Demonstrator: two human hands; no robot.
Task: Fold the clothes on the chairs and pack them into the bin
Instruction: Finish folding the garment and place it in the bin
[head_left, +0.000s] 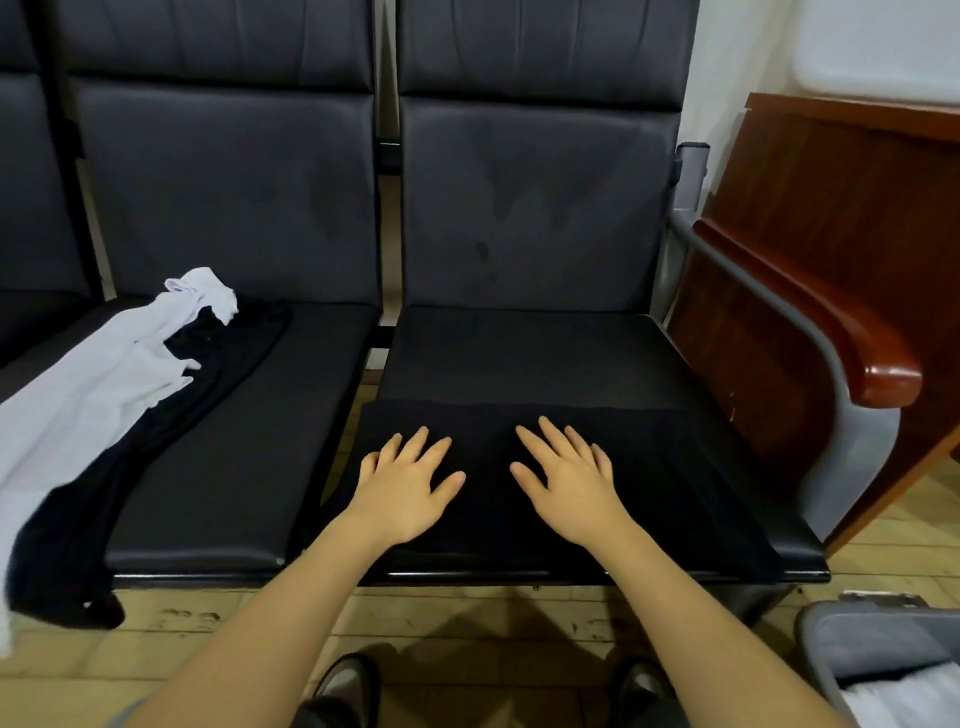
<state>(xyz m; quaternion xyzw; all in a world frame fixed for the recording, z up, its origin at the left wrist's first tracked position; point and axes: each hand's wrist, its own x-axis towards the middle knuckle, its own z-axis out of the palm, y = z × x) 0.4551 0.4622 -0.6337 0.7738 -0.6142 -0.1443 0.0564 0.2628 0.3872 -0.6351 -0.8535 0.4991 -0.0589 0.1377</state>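
**Hands flat on the black cloth**

The left hand lies flat with fingers spread on the folded black cloth. The right hand lies flat just beside it, holding nothing. The cloth sits on the right chair. A white cloth and a dark one lie on the left chair. The gray bin stands on the floor at far right.

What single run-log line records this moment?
step: flattening | left hand: flat on black garment | right hand: flat on it | white garment: unfolded | bin: partly filled
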